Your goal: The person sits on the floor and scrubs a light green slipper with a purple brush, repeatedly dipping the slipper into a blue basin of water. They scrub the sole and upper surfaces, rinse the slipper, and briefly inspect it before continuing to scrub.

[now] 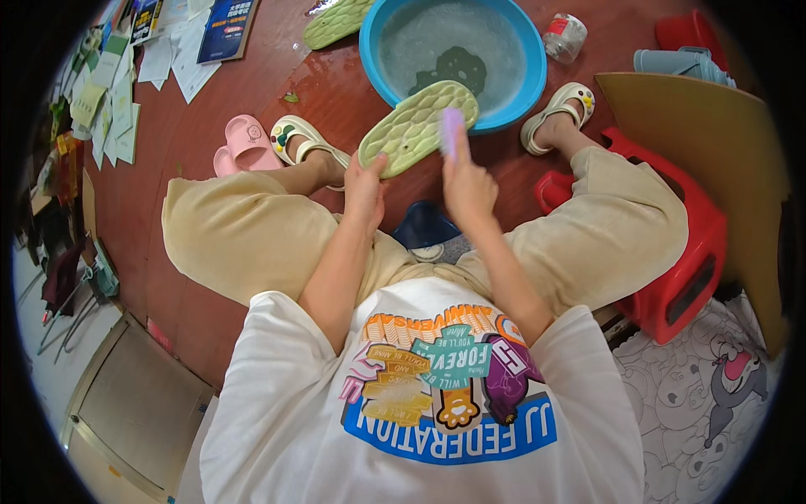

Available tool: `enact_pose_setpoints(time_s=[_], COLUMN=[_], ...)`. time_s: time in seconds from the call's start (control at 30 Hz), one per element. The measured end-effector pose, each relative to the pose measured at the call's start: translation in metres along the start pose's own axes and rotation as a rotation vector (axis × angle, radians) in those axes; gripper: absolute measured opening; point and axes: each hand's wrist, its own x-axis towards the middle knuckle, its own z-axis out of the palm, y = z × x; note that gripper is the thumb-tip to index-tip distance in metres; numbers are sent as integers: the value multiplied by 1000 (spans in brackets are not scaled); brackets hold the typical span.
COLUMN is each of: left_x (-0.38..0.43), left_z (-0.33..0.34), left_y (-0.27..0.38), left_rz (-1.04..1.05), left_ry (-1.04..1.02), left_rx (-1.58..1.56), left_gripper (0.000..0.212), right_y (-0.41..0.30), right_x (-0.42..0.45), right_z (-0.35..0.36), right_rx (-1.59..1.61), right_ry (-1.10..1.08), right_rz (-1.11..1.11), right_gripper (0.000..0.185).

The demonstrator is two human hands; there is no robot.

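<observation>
My left hand [364, 189] grips the near end of a pale green slipper [409, 135], thumb on top. The slipper's quilted-pattern face is turned up, and its far end overhangs the near rim of a blue plastic basin [538, 69]. In my right hand [469, 192] is a small purple brush [451, 133], blurred, with my index finger stretched along its back. The brush is over the slipper's right side; its bristles are hidden. Cloudy, sudsy water [415, 44] fills part of the basin. A matching green slipper [334, 25] lies on the floor left of the basin.
Pink slippers [247, 142] lie by my left foot. A clear jar [565, 39] lies right of the basin. A red plastic stool [680, 264] and a brown board [692, 138] stand at the right. Books [227, 28] and papers [113, 107] are spread at the upper left.
</observation>
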Motion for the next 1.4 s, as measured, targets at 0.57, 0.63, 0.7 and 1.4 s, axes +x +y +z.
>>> enact_pose_setpoints(time_s=[0.57, 0.63, 0.7, 1.4], left_x=[4, 3, 4, 5], left_z=[2, 5, 2, -2], left_y=[-3, -3, -3, -1], left_rz=[-11, -33, -30, -22], left_ry=[-23, 22, 54, 54], left_rx=[-96, -84, -76, -12], left_gripper=[33, 33, 33, 35], right_y=[36, 26, -5, 30], right_x=[91, 93, 71, 77], right_z=[0, 2, 0, -3], right_rx=[-113, -138, -136, -118], right_ry=[102, 97, 83, 104], right_rz=[65, 94, -13, 23], right_gripper=[59, 58, 60, 60])
